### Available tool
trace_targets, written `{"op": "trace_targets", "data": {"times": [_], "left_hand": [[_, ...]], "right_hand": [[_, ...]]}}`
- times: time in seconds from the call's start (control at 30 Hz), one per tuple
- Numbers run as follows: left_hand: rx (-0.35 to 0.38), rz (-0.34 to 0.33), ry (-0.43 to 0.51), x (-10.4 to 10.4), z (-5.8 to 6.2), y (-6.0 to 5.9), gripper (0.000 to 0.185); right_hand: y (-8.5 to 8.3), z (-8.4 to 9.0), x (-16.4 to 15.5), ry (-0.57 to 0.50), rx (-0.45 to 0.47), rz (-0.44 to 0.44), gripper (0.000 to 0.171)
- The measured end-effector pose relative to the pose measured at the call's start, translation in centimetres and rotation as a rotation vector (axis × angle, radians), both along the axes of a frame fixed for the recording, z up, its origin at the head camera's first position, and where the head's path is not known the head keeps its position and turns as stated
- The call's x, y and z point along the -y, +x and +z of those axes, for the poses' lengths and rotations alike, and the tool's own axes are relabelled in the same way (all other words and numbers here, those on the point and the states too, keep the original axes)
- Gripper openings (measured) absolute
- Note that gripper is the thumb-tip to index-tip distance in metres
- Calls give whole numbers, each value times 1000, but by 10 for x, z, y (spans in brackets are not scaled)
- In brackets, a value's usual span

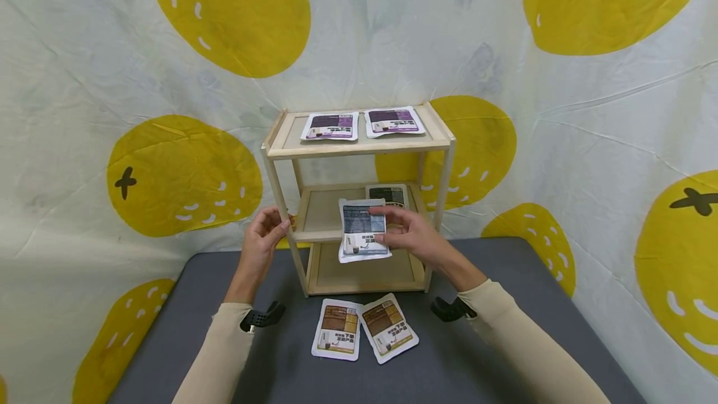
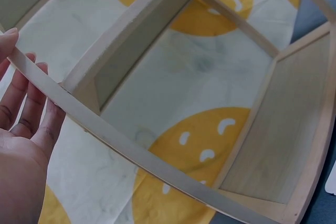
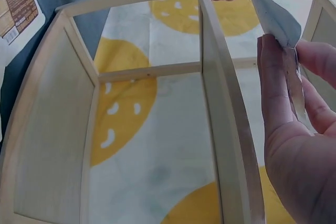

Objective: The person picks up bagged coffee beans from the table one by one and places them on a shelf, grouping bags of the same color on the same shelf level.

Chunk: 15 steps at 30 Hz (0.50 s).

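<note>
On the dark grey table (image 1: 297,379) stands a three-tier wooden rack (image 1: 364,150), its left front post (image 1: 275,182) pinched by the left hand (image 1: 265,232). The right hand (image 1: 412,234) pinches a blue-labelled packet (image 1: 361,223) at the front of the middle tier (image 1: 322,211), where a black-labelled packet (image 1: 388,193) lies; two purple-labelled packets (image 1: 331,126) lie on the top tier (image 1: 291,133), two brown-labelled packets (image 1: 336,332) on the table

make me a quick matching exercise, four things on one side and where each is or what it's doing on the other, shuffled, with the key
1. purple-labelled packets
2. brown-labelled packets
3. blue-labelled packet
4. left hand

A. held in the right hand
B. gripping a front post of the rack
C. lying on the top shelf
D. lying on the dark table

Pairs: 1-C, 2-D, 3-A, 4-B
</note>
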<state>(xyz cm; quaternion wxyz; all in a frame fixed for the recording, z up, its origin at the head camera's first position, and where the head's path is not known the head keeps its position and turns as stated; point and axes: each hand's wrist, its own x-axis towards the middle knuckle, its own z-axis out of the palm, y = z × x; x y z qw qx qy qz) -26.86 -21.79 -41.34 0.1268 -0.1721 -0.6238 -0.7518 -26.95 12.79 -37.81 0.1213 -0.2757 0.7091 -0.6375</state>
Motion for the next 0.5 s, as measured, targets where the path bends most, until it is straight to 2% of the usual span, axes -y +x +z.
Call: {"op": "trace_targets", "data": {"times": [0.1, 0.27, 0.5], "left_hand": [[-6, -1, 6, 0, 1, 0, 36], [-9, -6, 4, 0, 1, 0, 40], [-10, -11, 9, 0, 0, 0, 29]], "right_hand": [[-5, 2, 3, -20, 3, 12, 60], [-13, 5, 6, 8, -27, -18, 61], [-24, 7, 14, 66, -40, -58, 62]]}}
